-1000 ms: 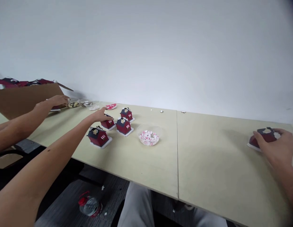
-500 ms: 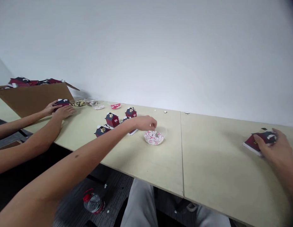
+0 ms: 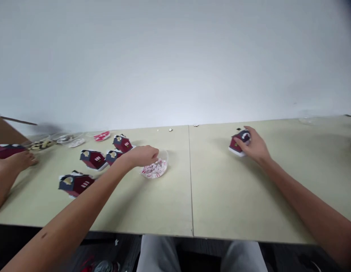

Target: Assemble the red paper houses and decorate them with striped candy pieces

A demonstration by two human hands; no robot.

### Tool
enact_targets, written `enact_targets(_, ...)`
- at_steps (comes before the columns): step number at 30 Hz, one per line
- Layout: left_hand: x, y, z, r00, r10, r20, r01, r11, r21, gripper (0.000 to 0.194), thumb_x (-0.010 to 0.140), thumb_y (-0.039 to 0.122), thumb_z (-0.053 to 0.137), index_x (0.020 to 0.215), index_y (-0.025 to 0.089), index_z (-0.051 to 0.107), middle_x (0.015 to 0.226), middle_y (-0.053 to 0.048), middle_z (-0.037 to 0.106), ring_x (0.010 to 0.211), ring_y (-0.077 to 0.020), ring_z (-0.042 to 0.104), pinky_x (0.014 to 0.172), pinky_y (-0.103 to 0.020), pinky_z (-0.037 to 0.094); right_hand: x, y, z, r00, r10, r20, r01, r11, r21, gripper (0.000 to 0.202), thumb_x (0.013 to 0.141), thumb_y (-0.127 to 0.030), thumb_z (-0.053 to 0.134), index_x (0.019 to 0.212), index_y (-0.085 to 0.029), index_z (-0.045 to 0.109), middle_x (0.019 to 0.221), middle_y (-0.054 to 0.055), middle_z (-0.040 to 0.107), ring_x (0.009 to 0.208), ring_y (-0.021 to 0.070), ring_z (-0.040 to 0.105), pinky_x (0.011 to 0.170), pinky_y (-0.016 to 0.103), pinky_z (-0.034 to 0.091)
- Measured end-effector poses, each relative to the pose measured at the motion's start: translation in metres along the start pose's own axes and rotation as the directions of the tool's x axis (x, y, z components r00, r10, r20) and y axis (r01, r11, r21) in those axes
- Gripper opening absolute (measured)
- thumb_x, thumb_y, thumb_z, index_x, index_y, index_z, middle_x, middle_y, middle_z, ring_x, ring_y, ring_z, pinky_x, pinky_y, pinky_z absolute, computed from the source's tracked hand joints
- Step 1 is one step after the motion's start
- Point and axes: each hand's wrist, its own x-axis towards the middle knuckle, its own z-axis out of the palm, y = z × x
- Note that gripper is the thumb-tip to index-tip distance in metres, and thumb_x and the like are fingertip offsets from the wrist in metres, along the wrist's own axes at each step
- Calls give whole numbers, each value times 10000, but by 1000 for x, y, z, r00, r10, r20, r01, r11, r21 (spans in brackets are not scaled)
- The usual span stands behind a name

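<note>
My left hand [image 3: 145,155] is closed, fingertips bent down over a clear plastic bowl [image 3: 163,156] of small white pieces with red stripes. Whatever the fingers pinch is hidden. On the right half of the table, my right hand [image 3: 256,145] grips a small dark red toy house [image 3: 234,145] with a dark blue roof and white base. Thumb and fingers wrap its roof and side. Several similar houses [image 3: 93,159] stand to the left of the bowl, one partly behind my left forearm.
A co-worker's hand [image 3: 18,162] holds another house [image 3: 9,151] at the far left, near a cardboard box [image 3: 5,132]. Shallow bowls of red pieces [image 3: 102,136], white pieces [image 3: 76,142] and tan-and-dark pieces [image 3: 41,145] line the wall. A seam [image 3: 190,181] divides the table.
The view has swung right, so the table's things appear further left. My right hand has brought the house inward, closer to the bowl. My left hand stays over the bowl, a little lower.
</note>
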Motion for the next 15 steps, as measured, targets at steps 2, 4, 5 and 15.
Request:
enact_targets(2,-6,2,-4,999,-23,-46,20,997,-68,236,901,408,475,851,209,590,817,-86,673,701,-231,590,632,-317,374,-3,-16,9,997,-72,23,71,997,27,812,851,-657,595,1467,-151,442,1367,189,578,1186,372,577,1007,512,461)
enact_targets(4,-11,11,-8,991,-19,-135,-5,983,-181,263,932,452,452,896,219,568,789,-63,660,691,-217,581,630,-309,360,-7,-32,15,987,-143,76,140,989,39,814,851,-652,604,1484,-173,423,1376,178,573,1211,372,562,1028,532,450)
enact_targets(5,-13,19,-11,982,-3,-191,-45,968,-247,275,944,470,442,916,225,561,788,-52,658,694,-210,580,637,-305,362,-10,-40,17,980,-166,108,162,986,43,816,853,-650,605,1495,-187,408,1364,171,578,1210,371,560,1027,541,451)
enact_targets(15,50,134,18,775,47,-630,-603,355,-715,288,925,504,555,907,219,584,693,21,519,623,-116,454,613,-236,345,-32,-87,22,943,-287,170,276,957,90,826,869,-671,597,1531,-248,343,1306,133,590,1176,342,568,985,515,477)
